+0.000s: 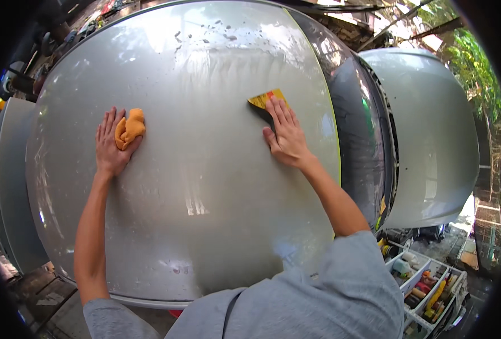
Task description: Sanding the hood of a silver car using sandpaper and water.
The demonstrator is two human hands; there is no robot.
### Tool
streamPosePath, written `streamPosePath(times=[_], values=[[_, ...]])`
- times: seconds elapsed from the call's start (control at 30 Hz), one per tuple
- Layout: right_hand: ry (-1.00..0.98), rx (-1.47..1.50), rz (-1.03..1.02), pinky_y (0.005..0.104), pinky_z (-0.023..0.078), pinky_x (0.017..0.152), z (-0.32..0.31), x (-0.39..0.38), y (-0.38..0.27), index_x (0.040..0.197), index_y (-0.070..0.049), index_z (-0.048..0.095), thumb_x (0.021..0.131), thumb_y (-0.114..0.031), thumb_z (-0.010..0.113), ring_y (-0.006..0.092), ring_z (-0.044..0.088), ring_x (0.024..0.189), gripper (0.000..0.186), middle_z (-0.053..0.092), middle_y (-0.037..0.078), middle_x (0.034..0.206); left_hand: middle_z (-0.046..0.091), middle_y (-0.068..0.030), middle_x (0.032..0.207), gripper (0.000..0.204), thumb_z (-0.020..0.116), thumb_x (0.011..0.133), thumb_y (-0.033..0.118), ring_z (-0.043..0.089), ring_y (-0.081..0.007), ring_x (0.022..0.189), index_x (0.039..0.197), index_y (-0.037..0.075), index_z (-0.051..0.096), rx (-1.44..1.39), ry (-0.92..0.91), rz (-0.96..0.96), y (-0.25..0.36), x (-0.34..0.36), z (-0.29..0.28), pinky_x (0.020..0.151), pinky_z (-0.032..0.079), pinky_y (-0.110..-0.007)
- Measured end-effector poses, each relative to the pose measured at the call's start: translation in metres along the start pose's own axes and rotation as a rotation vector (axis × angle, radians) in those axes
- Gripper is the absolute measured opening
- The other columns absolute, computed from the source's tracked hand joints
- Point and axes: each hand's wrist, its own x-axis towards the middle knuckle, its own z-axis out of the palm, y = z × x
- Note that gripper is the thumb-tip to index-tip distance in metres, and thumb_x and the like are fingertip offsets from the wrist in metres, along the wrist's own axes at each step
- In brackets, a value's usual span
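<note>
A broad silver car roof panel (205, 147) curves across the view beneath both arms. My left hand (112, 148) rests on its left part, fingers pointing away. Between thumb and fingers it holds a bunched orange cloth (131, 127). Toward the right side of the panel, my right hand (286, 135) presses a sheet of sandpaper (260, 100) against the surface. Its backing is yellow with red print; a dark face shows along the lower left. The fingers lie over the sheet, thumb at its near edge. Wet-looking streaks and dark spots mark the far part of the panel.
Yellow-green tape (321, 66) edges the roof beside dark glass (355, 113). Beyond is a silver hood (431, 141). A white compartment rack (431, 260) with bottles and tools stands at lower right. Another grey panel (16, 181) is at far left.
</note>
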Motion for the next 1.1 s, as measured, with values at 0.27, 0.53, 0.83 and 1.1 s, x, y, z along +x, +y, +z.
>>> streamPosePath(times=[0.27, 0.53, 0.83, 1.1], values=[[0.043, -0.002, 0.114, 0.0415, 0.012, 0.12, 0.013, 0.093, 0.027, 0.152, -0.005, 0.022, 0.1, -0.039, 0.037, 0.0308, 0.016, 0.148, 0.064, 0.021, 0.015, 0.159, 0.03, -0.0078, 0.158, 0.08, 0.066, 0.081, 0.057, 0.024, -0.0285, 0.147, 0.147, 0.021, 0.041, -0.015, -0.014, -0.005, 0.008, 0.018, 0.012, 0.119, 0.015, -0.048], [-0.005, -0.028, 0.051, 0.0436, 0.013, 0.12, 0.003, 0.111, 0.015, 0.153, -0.003, 0.019, 0.099, -0.038, 0.039, 0.03, 0.013, 0.149, 0.067, 0.017, 0.015, 0.16, 0.029, -0.0068, 0.158, 0.081, 0.064, 0.081, 0.061, 0.024, -0.0277, 0.147, 0.148, 0.021, 0.04, 0.006, -0.012, -0.009, 0.017, 0.018, 0.013, 0.119, 0.014, -0.048], [-0.017, -0.074, -0.044, 0.041, 0.01, 0.121, 0.009, 0.069, -0.021, 0.153, -0.002, 0.017, 0.1, -0.042, 0.032, 0.0299, 0.015, 0.149, 0.068, 0.017, 0.015, 0.16, 0.03, -0.0087, 0.157, 0.083, 0.065, 0.08, 0.061, 0.024, -0.0288, 0.146, 0.147, 0.02, 0.041, 0.007, 0.006, -0.021, 0.009, 0.009, 0.005, 0.119, 0.014, -0.048], [0.002, -0.044, -0.052, 0.0433, 0.012, 0.12, 0.014, 0.034, -0.054, 0.152, 0.0, 0.019, 0.099, -0.039, 0.037, 0.0319, 0.016, 0.148, 0.068, 0.018, 0.016, 0.16, 0.03, -0.0092, 0.157, 0.084, 0.065, 0.08, 0.062, 0.025, -0.028, 0.146, 0.147, 0.019, 0.041, 0.015, -0.002, -0.058, 0.006, 0.003, -0.002, 0.119, 0.015, -0.048]])
